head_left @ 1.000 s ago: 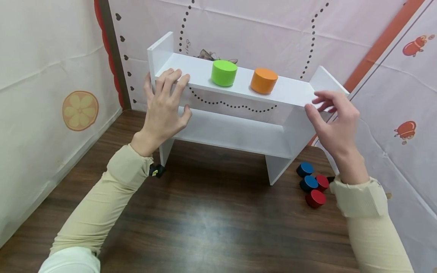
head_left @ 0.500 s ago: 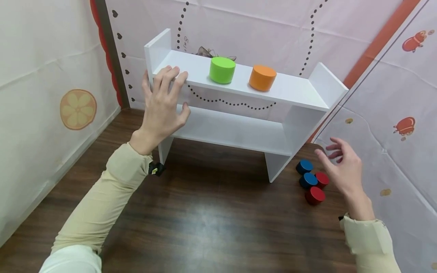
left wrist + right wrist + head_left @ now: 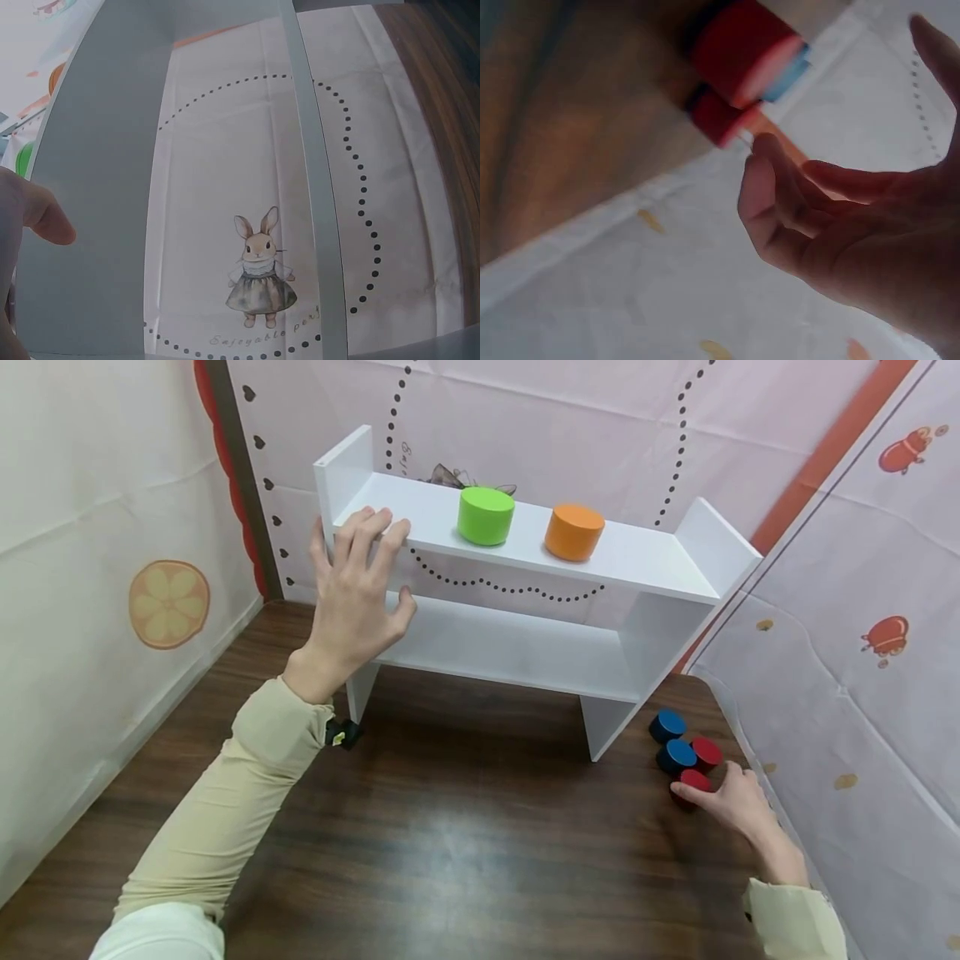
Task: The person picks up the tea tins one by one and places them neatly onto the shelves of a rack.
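Note:
A white two-tier shelf [image 3: 502, 642] stands on the wooden table. My left hand [image 3: 352, 602] rests on its upper left end, fingers spread over the front edge of the top board and thumb away below it. That thumb [image 3: 52, 217] shows before the board in the left wrist view. On the top board are a green cylinder block [image 3: 486, 517] and an orange one [image 3: 573, 533]. My right hand [image 3: 742, 806] is at the nearest red cylinder block [image 3: 696, 780], thumb and fingers apart; in the blurred right wrist view, the red blocks [image 3: 742, 52] lie beyond the fingertips.
Behind the nearest red block lie another red cylinder [image 3: 707, 752] and two blue cylinders, one blue cylinder [image 3: 677, 755] close beside them and one blue cylinder [image 3: 667, 725] farther back. Printed cloth walls [image 3: 832, 710] border the table [image 3: 450, 843] on both sides and behind.
My right hand has left the shelf's right end and come down to the red block at the table's right. The left hand keeps its place on the shelf.

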Demonstrator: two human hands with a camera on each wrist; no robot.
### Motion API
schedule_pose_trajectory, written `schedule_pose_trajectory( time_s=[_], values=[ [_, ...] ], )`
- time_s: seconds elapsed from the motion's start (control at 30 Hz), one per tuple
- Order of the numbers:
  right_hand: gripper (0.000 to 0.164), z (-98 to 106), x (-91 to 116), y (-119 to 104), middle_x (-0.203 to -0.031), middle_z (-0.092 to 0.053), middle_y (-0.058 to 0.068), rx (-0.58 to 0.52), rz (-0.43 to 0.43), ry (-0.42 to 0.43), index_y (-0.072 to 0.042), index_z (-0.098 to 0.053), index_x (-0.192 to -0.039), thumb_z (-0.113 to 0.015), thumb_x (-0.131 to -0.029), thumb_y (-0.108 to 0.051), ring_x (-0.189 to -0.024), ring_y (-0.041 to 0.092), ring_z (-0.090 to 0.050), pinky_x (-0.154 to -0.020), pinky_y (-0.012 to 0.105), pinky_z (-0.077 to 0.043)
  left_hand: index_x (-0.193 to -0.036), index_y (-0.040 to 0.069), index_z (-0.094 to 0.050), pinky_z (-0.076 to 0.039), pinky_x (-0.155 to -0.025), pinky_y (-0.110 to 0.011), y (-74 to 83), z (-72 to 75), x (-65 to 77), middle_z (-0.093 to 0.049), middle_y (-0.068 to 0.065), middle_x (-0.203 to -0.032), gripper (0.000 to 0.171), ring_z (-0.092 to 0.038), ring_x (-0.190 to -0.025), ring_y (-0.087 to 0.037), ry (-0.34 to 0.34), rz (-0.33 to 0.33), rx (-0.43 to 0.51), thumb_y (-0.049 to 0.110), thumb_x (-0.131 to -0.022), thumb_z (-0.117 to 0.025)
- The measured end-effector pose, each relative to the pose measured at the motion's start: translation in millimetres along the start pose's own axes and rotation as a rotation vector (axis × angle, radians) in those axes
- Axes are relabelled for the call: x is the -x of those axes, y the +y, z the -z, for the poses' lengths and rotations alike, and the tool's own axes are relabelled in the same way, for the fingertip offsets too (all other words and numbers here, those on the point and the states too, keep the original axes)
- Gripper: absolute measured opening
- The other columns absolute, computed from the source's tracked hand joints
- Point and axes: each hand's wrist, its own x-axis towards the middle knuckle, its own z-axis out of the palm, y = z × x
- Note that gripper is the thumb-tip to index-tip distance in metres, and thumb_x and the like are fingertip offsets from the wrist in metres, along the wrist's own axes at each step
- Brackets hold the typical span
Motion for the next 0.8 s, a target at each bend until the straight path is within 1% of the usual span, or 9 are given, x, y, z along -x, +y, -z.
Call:
schedule_pose_trajectory(
  time_s=[0.07,0.13,0.2,0.4,0.5,0.63,0.8],
  values=[
    [0.104,-5.8,-1.5,5.5,-0.114,-0.047,0.042,0.004,-0.021,-0.049,0.025,-0.029,-0.131,-0.064,-0.081,-0.059,-0.096,0.044,-0.051,-0.077,0.051,-0.051,-0.136,0.01,-0.045,-0.008,-0.114,-0.064,-0.1,0.1,-0.3,-0.046,-0.015,-0.14,0.064,-0.034,-0.136,-0.032,0.003,0.0,0.002,0.016,-0.075,-0.063],
    [0.101,-10.8,-2.9,9.9,-0.108,-0.052,0.038,-0.012,-0.022,-0.062,0.024,-0.03,-0.13,-0.068,-0.08,-0.055,-0.09,0.038,-0.054,-0.073,0.047,-0.052,-0.136,0.01,-0.045,-0.009,-0.114,-0.065,0.0,0.3,-0.4,-0.046,-0.015,-0.14,0.064,-0.034,-0.136,-0.032,0.004,0.0,0.003,0.016,-0.075,-0.063],
    [0.097,-15.9,-4.1,13.7,-0.105,-0.055,0.036,-0.041,-0.02,-0.061,0.023,-0.032,-0.131,-0.071,-0.08,-0.05,-0.088,0.036,-0.056,-0.074,0.046,-0.053,-0.136,0.01,-0.046,-0.008,-0.115,-0.064,0.0,0.4,-0.3,-0.046,-0.015,-0.14,0.064,-0.034,-0.136,-0.032,0.003,0.002,0.005,0.016,-0.075,-0.063],
    [0.09,-25.8,-6.9,22.5,-0.12,-0.047,0.041,-0.104,-0.045,-0.058,0.02,-0.028,-0.133,-0.072,-0.081,-0.039,-0.105,0.048,-0.052,-0.086,0.054,-0.049,-0.136,0.01,-0.046,-0.007,-0.115,-0.064,0.4,-0.2,0.1,-0.046,-0.015,-0.14,0.064,-0.034,-0.136,-0.032,0.004,0.005,0.01,0.016,-0.074,-0.063],
    [0.087,-29.1,-9.5,25.9,-0.121,-0.047,0.041,-0.12,-0.061,-0.055,0.02,-0.028,-0.133,-0.072,-0.082,-0.035,-0.106,0.048,-0.051,-0.088,0.055,-0.049,-0.136,0.01,-0.046,-0.007,-0.115,-0.064,0.6,-0.2,0.2,-0.046,-0.015,-0.14,0.064,-0.033,-0.136,-0.032,0.003,0.005,0.012,0.016,-0.074,-0.064],
    [0.08,-32.3,-13.8,27.7,-0.115,-0.052,0.039,-0.129,-0.073,-0.027,0.019,-0.033,-0.13,-0.071,-0.083,-0.032,-0.099,0.045,-0.053,-0.084,0.052,-0.05,-0.136,0.01,-0.045,-0.004,-0.116,-0.062,0.6,0.4,0.3,-0.046,-0.015,-0.14,0.065,-0.033,-0.136,-0.032,-0.002,0.011,0.01,0.016,-0.074,-0.064],
    [0.073,-37.2,-15.9,28.5,-0.11,-0.055,0.037,-0.146,-0.086,0.031,0.017,-0.037,-0.128,-0.071,-0.083,-0.028,-0.096,0.043,-0.055,-0.081,0.05,-0.051,-0.136,0.01,-0.045,-0.006,-0.115,-0.063,0.5,-0.2,0.3,-0.045,-0.015,-0.14,0.065,-0.033,-0.136,-0.032,-0.001,0.007,0.004,0.016,-0.074,-0.064]
  ],
)
